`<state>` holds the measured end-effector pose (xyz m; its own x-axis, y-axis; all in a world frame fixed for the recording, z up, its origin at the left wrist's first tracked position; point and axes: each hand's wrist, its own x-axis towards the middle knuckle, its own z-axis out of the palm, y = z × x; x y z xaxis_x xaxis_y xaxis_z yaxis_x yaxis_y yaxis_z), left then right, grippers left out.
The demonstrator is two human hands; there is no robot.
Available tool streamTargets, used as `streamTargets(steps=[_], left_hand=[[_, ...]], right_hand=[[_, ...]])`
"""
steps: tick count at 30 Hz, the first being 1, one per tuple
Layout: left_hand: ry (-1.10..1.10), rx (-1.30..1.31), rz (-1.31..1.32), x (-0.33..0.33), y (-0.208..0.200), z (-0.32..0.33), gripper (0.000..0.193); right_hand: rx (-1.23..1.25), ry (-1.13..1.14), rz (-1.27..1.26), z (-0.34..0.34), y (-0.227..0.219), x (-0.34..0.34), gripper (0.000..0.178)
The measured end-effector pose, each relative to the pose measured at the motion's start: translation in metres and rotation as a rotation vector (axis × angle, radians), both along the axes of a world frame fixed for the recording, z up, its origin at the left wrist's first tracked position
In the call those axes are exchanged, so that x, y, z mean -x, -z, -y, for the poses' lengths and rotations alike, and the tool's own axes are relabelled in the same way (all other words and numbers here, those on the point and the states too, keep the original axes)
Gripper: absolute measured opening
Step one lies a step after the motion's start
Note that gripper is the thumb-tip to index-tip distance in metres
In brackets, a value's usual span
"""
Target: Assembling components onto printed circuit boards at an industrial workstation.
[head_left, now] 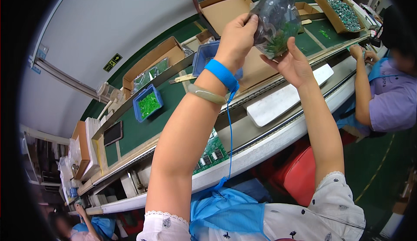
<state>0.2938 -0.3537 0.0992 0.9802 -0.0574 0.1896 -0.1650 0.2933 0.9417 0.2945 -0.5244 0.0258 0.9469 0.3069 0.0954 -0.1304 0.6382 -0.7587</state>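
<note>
Raised over the far side of the bench is a translucent grey plastic bag with small green parts gathered at its bottom. My left hand grips its left edge, the thumb pressed on the plastic. At the bag's lower right corner, my right hand cups it with the palm turned up, fingers partly hidden behind the bag. A blue wrist strap with a cord and a pale bangle circle my left arm. Below that arm, a green circuit board lies partly covered.
A blue bin of green pieces, a phone and a cardboard box with bags stand left. Another blue bin sits behind my left arm. A white block lies along the conveyor. Co-workers sit right and lower left.
</note>
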Motion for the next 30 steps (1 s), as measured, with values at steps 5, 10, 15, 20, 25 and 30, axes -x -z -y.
streamTargets(steps=[5, 10, 15, 20, 25, 30], left_hand=[[-0.133, -0.104, 0.033, -0.002, 0.017, -0.041, 0.032], [-0.582, -0.545, 0.169, -0.001, 0.057, -0.097, 0.036], [-0.605, -0.606, -0.002, 0.006, 0.103, -0.120, 0.037], [-0.575, -0.495, 0.019, 0.008, 0.100, -0.115, 0.036], [-0.565, -0.430, -0.021, 0.011, 0.096, -0.113, 0.039], [-0.574, -0.414, -0.026, 0.010, 0.097, -0.114, 0.041]], right_hand=[[0.027, 0.007, 0.047, -0.016, 0.004, -0.003, 0.050], [0.146, 0.038, 0.029, -0.027, 0.013, -0.005, 0.049], [0.440, 0.153, 0.061, -0.030, 0.018, -0.010, 0.057], [0.617, 0.234, 0.144, -0.037, 0.005, -0.006, 0.052], [0.754, 0.251, 0.226, -0.041, -0.003, -0.010, 0.050], [0.905, 0.254, 0.373, -0.047, -0.011, -0.014, 0.064]])
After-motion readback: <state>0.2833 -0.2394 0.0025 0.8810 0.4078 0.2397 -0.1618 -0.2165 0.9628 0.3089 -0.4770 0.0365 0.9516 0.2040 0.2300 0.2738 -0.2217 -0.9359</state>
